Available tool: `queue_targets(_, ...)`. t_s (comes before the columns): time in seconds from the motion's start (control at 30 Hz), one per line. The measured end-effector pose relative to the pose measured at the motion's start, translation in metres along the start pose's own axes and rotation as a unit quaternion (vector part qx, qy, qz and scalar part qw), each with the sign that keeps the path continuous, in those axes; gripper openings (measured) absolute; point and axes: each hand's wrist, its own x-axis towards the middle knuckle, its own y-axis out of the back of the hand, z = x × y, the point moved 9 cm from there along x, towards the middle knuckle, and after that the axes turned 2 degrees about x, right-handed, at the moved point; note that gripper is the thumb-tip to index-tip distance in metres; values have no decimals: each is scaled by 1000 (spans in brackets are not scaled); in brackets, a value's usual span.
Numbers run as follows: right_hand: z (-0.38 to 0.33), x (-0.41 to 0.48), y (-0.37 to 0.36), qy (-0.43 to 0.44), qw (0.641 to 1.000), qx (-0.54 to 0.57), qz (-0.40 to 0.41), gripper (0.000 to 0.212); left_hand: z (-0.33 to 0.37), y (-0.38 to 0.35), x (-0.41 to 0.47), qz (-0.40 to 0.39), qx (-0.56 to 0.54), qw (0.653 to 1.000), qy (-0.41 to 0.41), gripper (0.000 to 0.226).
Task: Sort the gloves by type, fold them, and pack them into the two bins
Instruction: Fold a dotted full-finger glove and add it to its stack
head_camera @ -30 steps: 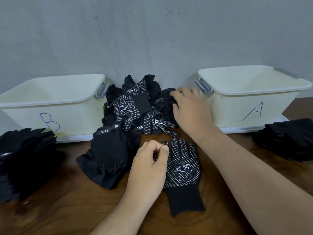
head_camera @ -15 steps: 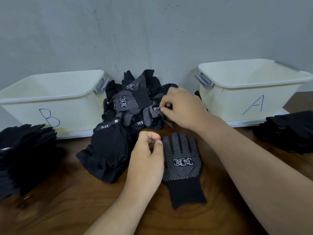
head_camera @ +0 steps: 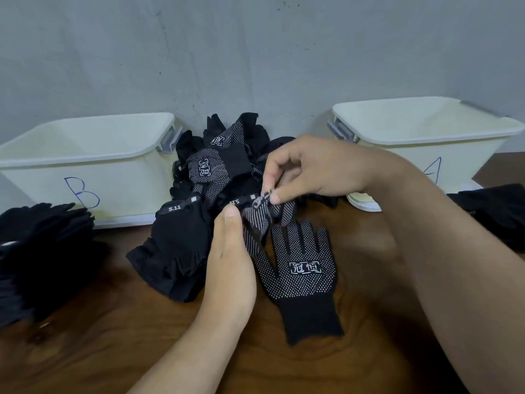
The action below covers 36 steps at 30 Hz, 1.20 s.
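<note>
A heap of black gloves [head_camera: 224,166] lies between two cream bins, bin B [head_camera: 85,163] on the left and bin A [head_camera: 426,137] on the right. Both bins look empty inside. One dotted black glove [head_camera: 301,268] lies flat, palm up, on the wooden table in front of the heap. My right hand [head_camera: 315,169] pinches a second dotted glove [head_camera: 261,220] and holds it just above the table. My left hand [head_camera: 230,257] grips the lower end of that same glove. A plain black 5.11 glove [head_camera: 176,243] lies left of my left hand.
A stack of black gloves [head_camera: 39,254] sits at the left edge of the table, and another dark stack [head_camera: 494,211] at the right edge below bin A. A grey wall stands right behind the bins. Bare wood shows near the front.
My right hand has drawn a dotted glove out of the heap toward me. My left hand has moved up and taken hold of its lower end.
</note>
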Motion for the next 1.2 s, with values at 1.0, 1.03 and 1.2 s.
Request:
queue_targets(1.0, 22, 12, -9, -13, 987, -158, 1, 24, 14, -2, -2, -7, -107, 990, -88, 20)
queue_targets(1.03, 16, 8, -4, -6, 992, -124, 13, 20, 14, -2, -3, -8, -126, 989, -77, 15)
queue_targets(1.2, -7, -5, 3, 35, 999, 15, 32, 12, 28, -16, -15, -63, -118, 988, -83, 30)
